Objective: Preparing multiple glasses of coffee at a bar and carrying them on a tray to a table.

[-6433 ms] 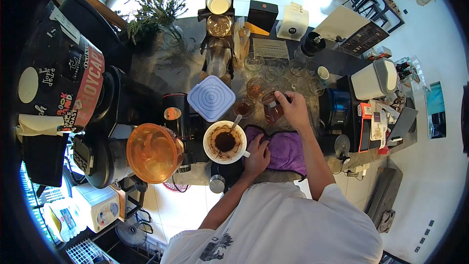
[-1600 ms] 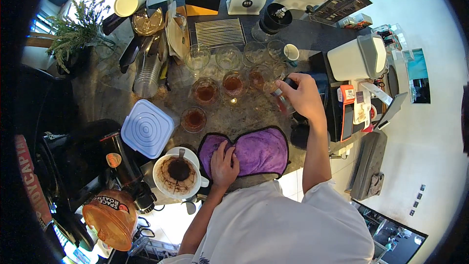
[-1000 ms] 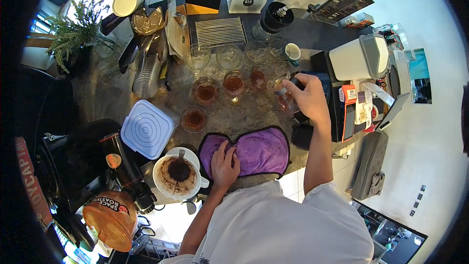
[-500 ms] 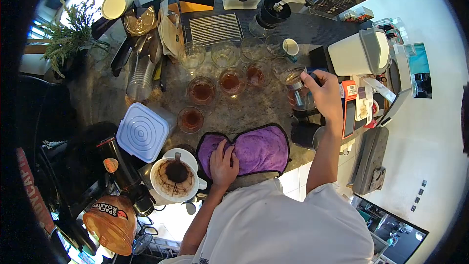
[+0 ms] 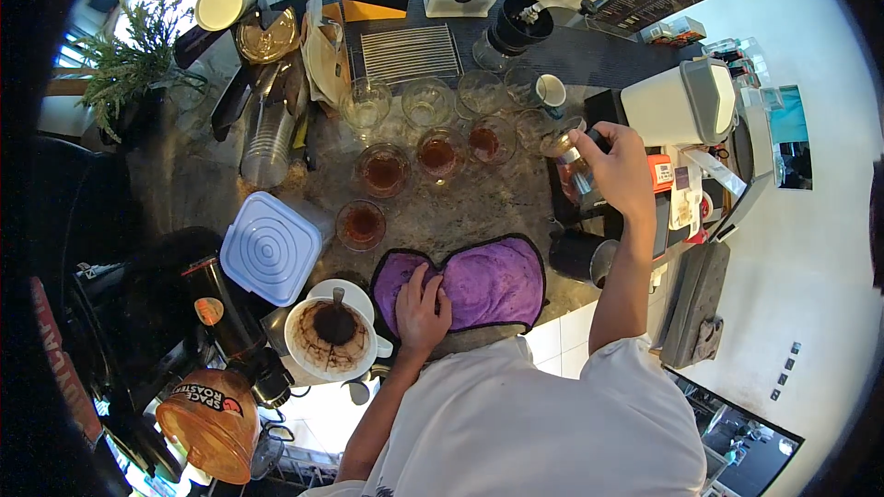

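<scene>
My left hand [image 5: 424,311] lies flat on a purple cloth [image 5: 493,283] with dark edging, fingers stretched out. At the right, my right hand [image 5: 619,170] is closed on the dark handle of a glass coffee server [image 5: 575,177], its thumb near the rim. The server looks tilted, with dark liquid inside, close to an empty-looking glass [image 5: 532,129]. Several glasses hold reddish-brown liquid, among them a left one [image 5: 382,171], a middle one [image 5: 441,154] and a nearer one [image 5: 360,225]. Behind them stands a row of clear glasses [image 5: 426,103].
A white cup [image 5: 331,336] with dark grounds stands near the front edge, beside a blue-lidded container [image 5: 271,248]. A black pitcher [image 5: 582,258] sits right of the cloth. Farther back are a slatted metal rack [image 5: 411,53], a black dripper [image 5: 523,23] and a lidded bin [image 5: 668,101].
My right hand and the coffee server have shifted slightly to the right, and the server's tilt looks a little different. My left hand stays on the cloth.
</scene>
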Available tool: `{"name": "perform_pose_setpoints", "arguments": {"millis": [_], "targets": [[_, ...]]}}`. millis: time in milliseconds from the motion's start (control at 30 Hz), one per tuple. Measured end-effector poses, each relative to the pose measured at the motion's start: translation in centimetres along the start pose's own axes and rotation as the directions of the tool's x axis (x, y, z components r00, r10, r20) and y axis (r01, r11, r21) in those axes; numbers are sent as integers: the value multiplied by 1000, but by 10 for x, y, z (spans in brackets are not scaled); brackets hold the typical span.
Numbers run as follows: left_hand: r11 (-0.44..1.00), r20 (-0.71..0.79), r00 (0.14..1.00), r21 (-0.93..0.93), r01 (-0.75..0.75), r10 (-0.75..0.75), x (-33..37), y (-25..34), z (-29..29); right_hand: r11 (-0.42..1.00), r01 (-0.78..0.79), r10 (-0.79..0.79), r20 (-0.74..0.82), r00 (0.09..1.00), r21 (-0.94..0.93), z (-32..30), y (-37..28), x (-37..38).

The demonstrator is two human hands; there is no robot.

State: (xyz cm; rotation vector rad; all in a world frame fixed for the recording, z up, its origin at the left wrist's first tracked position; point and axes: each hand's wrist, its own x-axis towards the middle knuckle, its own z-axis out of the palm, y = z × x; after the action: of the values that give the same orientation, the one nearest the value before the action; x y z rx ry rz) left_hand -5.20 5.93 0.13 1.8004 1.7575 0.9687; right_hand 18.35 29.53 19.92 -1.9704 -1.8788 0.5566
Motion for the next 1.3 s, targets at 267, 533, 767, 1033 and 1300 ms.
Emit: {"name": "perform_pose_setpoints", "arguments": {"millis": [267, 533, 767, 1033, 1300], "targets": [[1000, 2, 1000, 4, -11, 11, 0, -1, 1, 990, 109, -117, -92, 989, -87, 5, 4, 2], [999, 47, 998, -8, 36, -35, -2, 0, -1, 969, 193, -214, -130, 968, -157, 2, 4, 5], [1000, 38, 999, -19, 23, -22, -2, -1, 0, 979, 91, -98, -29, 995, -182, -4, -11, 7], [1000, 21, 1000, -31, -3, 3, 0, 0, -2, 965, 138, -146, -19, 989, -224, -8, -27, 7], [994, 114, 991, -76, 84, -75, -3, 0, -3, 950, 88, -97, -17, 995, -301, 0, -6, 11]]}}
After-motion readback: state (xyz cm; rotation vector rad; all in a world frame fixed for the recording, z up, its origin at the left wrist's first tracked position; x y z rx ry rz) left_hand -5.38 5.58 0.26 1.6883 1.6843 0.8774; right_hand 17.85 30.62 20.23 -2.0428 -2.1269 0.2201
